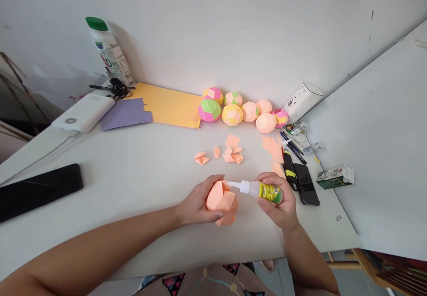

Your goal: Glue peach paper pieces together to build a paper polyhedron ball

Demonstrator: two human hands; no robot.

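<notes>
My left hand [199,202] is closed around a peach folded-paper ball [220,200], with an open gap in its top. In my right hand [280,202] is a glue bottle [263,191] with a yellow-green label, tilted onto its side. Its thin white nozzle points left and meets the ball's upper edge; whether glue is coming out I cannot tell. Just beyond the hands lie small folded peach pieces, one piece [201,158] on the left and a cluster [233,155] beside a flat square of paper.
Several finished paper balls [232,115] line the wall. Yellow card [173,107], purple card [126,114], a power bank [83,112] and a dark phone [42,191] lie leftward. On the right are a cutter [290,171], another phone [306,184], pens [293,147] and a small carton [335,176].
</notes>
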